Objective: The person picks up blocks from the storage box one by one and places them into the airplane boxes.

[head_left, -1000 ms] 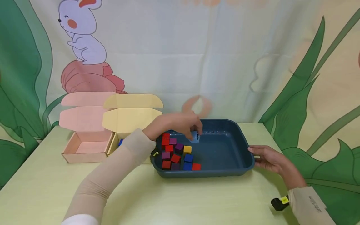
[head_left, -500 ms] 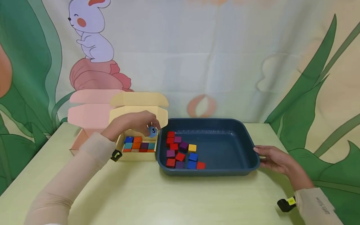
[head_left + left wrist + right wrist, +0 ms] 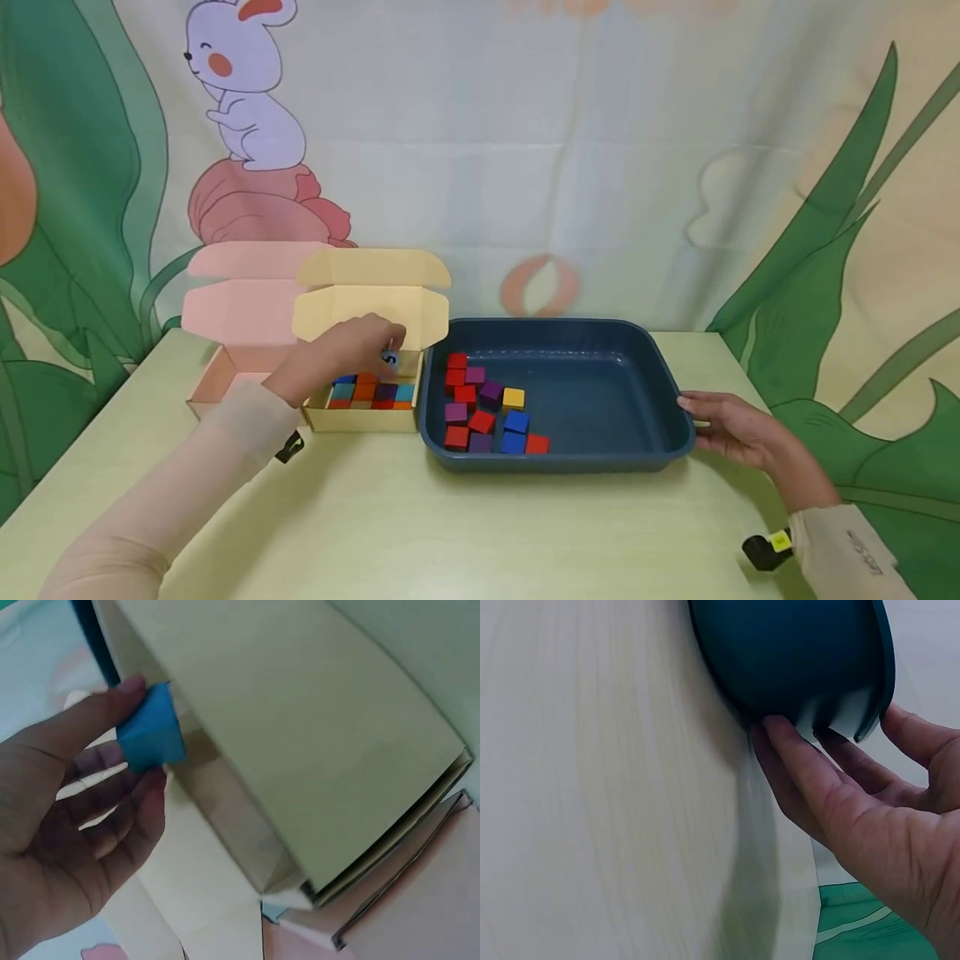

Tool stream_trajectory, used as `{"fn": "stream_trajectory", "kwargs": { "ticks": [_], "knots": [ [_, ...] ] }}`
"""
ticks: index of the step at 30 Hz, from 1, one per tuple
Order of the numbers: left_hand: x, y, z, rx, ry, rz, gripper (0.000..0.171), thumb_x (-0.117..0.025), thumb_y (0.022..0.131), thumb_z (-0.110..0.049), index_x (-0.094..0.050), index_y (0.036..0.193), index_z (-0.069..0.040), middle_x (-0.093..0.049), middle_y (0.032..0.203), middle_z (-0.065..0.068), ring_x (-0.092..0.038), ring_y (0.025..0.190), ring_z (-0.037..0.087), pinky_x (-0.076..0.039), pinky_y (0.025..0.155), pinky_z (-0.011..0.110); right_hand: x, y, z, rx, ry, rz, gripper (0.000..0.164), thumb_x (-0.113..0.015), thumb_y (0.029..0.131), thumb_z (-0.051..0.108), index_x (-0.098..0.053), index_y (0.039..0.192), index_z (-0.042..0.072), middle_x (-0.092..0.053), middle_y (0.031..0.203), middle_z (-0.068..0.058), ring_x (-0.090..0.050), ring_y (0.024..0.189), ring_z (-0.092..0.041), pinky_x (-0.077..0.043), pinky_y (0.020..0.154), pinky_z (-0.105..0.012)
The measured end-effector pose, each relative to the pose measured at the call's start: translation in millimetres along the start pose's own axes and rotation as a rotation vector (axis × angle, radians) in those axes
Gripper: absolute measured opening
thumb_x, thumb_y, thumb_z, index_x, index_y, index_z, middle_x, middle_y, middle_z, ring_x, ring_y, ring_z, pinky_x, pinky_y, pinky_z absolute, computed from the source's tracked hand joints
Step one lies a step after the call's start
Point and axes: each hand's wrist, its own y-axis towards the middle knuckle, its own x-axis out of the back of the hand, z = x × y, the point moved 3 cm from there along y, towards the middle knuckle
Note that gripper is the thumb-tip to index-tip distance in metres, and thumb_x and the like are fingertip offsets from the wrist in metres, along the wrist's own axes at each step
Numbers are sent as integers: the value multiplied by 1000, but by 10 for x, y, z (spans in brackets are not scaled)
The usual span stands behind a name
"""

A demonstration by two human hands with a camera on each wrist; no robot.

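Observation:
My left hand [image 3: 351,354] pinches a light blue cube [image 3: 152,735] between thumb and fingertips, above the opening of the yellow cardboard box [image 3: 362,421]. A dark letter-like mark shows on the cube in the head view. Inside that box lie rows of blue, orange, teal and purple cubes [image 3: 364,392], partly covered by the hand. On the right, my right hand [image 3: 738,429] holds the end of the dark blue tray [image 3: 592,400], thumb at the rim and fingers against the underside. Red, purple, blue and yellow cubes [image 3: 482,422] lie in the tray's left part.
A pink cardboard box [image 3: 217,379] with its lid raised stands left of the yellow box, partly behind my left forearm. The yellow box's lid [image 3: 375,271] is up too. A patterned cloth [image 3: 615,167] hangs behind the pale table [image 3: 480,533].
My left hand has carried the light blue cube left from above the tray to the yellow box, then lowered it slightly. The right hand stays on the tray's end.

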Motion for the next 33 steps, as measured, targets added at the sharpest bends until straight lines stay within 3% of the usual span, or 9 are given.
{"fn": "stream_trajectory", "kwargs": {
  "ticks": [4, 7, 12, 16, 21, 25, 28, 33],
  "knots": [
    [-39, -13, -59, -23, 26, -35, 20, -82, 87, -20, -75, 103, -12, -60, 90, 6, -56, 80, 21, -51, 66, 33, 4, 5, 1, 2, 5, 3, 76, -49, 109, 21, 0, 157, -12, -52, 127, -8, -63, 110, -17, -56, 92, -31],
    [-54, -35, -87, -47, -13, -61, 14, -81, 87, -11, -78, 100, -7, -59, 89, 10, -55, 81, 23, -52, 69, 34, 3, 8, 3, 2, 7, 3, 77, -50, 108, 22, -1, 157, -12, -52, 128, -9, -63, 110, -17, -56, 93, -31],
    [-79, -83, -100, -9, -81, -63, 28, -82, 82, -2, -76, 109, -3, -60, 95, 14, -57, 86, 25, -55, 75, 36, 9, 1, -2, 2, 7, 0, 77, -50, 108, 22, -1, 157, -12, -53, 127, -8, -63, 109, -17, -55, 93, -31],
    [-130, -107, -89, 20, -51, -68, 24, -83, 85, -12, -76, 107, -4, -64, 95, 9, -59, 84, 23, -56, 74, 37, 9, -13, -6, 1, 10, -11, 77, -49, 109, 22, 0, 157, -12, -55, 124, -6, -64, 107, -16, -56, 92, -30],
    [-213, -83, -110, 32, 9, -124, 21, -86, 82, -16, -75, 92, -2, -55, 86, 9, -55, 74, 22, -50, 67, 34, 18, -28, -19, -2, 14, -19, 78, -50, 108, 22, 0, 157, -12, -55, 124, -7, -64, 108, -16, -56, 92, -30],
    [-264, -55, -167, 10, 22, -165, 28, -88, 78, -8, -72, 100, 1, -56, 89, 12, -60, 77, 26, -54, 71, 38, 39, -38, -29, 0, 3, -24, 77, -49, 109, 23, 0, 156, -13, -51, 130, -11, -63, 110, -16, -56, 92, -30],
    [-291, -62, -173, 39, 11, -161, 32, -87, 79, -10, -69, 104, -1, -58, 90, 11, -61, 77, 27, -55, 70, 39, 56, -36, -38, 2, -9, -29, 77, -50, 108, 24, -2, 157, -12, -50, 133, -11, -62, 111, -16, -55, 93, -30],
    [-305, -95, -111, 97, 12, -158, 17, -84, 84, -16, -70, 86, -8, -55, 84, 6, -56, 67, 24, -47, 60, 36, 55, -5, -53, 8, -3, -9, 74, -49, 109, 23, -5, 157, -11, -51, 131, -10, -63, 112, -17, -55, 95, -31]
  ]
}}
